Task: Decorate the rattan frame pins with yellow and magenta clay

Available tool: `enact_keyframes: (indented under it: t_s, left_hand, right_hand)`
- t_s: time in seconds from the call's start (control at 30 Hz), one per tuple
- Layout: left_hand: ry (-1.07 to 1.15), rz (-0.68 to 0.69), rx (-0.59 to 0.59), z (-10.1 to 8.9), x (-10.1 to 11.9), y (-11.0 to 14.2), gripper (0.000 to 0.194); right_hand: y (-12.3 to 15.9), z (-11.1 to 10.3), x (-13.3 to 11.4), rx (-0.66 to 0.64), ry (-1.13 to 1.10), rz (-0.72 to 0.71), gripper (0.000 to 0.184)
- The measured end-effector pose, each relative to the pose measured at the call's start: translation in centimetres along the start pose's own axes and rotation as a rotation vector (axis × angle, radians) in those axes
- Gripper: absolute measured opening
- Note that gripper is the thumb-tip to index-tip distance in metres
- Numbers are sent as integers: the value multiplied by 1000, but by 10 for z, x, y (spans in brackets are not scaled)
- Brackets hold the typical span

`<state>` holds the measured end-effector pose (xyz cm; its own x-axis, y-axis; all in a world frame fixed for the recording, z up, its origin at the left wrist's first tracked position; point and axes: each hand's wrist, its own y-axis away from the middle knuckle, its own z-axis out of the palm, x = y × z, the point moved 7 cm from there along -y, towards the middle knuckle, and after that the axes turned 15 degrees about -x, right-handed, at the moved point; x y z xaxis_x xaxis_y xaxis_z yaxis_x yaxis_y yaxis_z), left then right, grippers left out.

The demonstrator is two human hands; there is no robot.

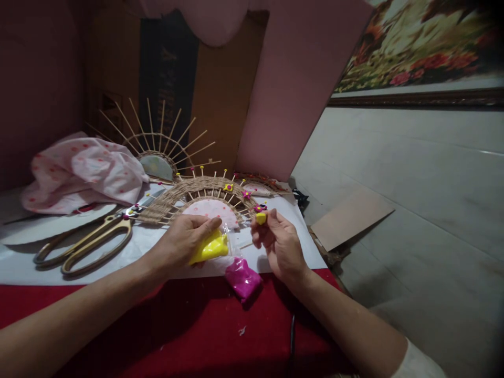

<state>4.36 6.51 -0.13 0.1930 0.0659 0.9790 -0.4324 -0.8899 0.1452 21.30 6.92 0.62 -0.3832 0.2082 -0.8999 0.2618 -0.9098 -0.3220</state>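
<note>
My left hand [184, 240] is closed around a small clear bag of yellow clay [210, 248] just above the table. My right hand [279, 242] pinches a small lump of yellow clay [261, 218] between its fingertips, close to the right end of a woven half-round piece [197, 194]. That piece has stick ends tipped with yellow and pink clay flowers. A bag of pink clay [242, 278] lies on the red cloth between my wrists.
Large gold-handled scissors [88, 242] lie at the left on white paper [23, 262]. A second half-round piece with bare sticks [157, 157] stands behind. Pink spotted fabric [84, 173] is bunched at the back left. Cardboard [350, 218] lies on the tiled floor at the right.
</note>
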Motion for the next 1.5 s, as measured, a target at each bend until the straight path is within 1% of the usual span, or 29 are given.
enact_keyframes:
  t_s: [0.07,0.13,0.17,0.23,0.37,0.43,0.57,0.67,0.73,0.83,0.93,1.07,1.17,1.23,1.27,1.33,1.4,1.43,1.5]
  left_hand:
    - [3,54,10,-2,4,0,42]
    - [5,136,20,-3,10,2,43]
    - [0,176,23,-4,13,2,42]
    - [-26,236,20,-4,17,4,38]
    - [-88,279,-24,-2,17,3,34]
    - [-93,283,-51,-1,15,1,32]
    - [-43,259,-105,3,12,0,28]
    - [32,240,-151,5,12,1,25]
    - [80,232,-166,5,11,2,25]
    - [173,201,-217,7,6,1,27]
    - [249,183,-259,10,2,-1,30]
    - [273,167,-259,15,0,-1,31]
    - [256,144,-242,15,0,1,30]
    - [256,177,-227,13,4,2,28]
    - [260,207,-213,11,7,2,27]
    - [269,271,-179,6,13,3,25]
    - [286,319,-163,3,18,4,22]
    - [296,331,-166,4,19,5,21]
    - [318,335,-178,6,21,5,19]
  right_hand:
    - [2,11,3,-110,22,40,31]
    - [4,19,5,-188,64,56,25]
    - [5,21,5,-206,85,51,20]
    - [6,22,4,-216,137,32,13]
    - [8,20,0,-197,252,42,19]
    - [9,21,-2,-202,313,46,20]
    - [9,24,-8,-221,436,15,15]
    - [6,23,-9,-241,458,-27,11]
    - [5,22,-10,-280,461,-60,10]
    - [5,24,-12,-348,494,-123,15]
    - [9,30,-16,-420,618,-209,23]
    - [17,40,-18,-506,836,-308,31]
    - [21,44,-17,-529,910,-324,30]
    - [21,44,-19,-494,866,-318,29]
    - [21,41,-22,-441,824,-320,29]
    - [20,32,-29,-274,735,-326,29]
    - [20,23,-31,-121,682,-294,30]
    - [19,21,-29,-87,669,-258,30]
    - [16,22,-22,-114,660,-163,25]
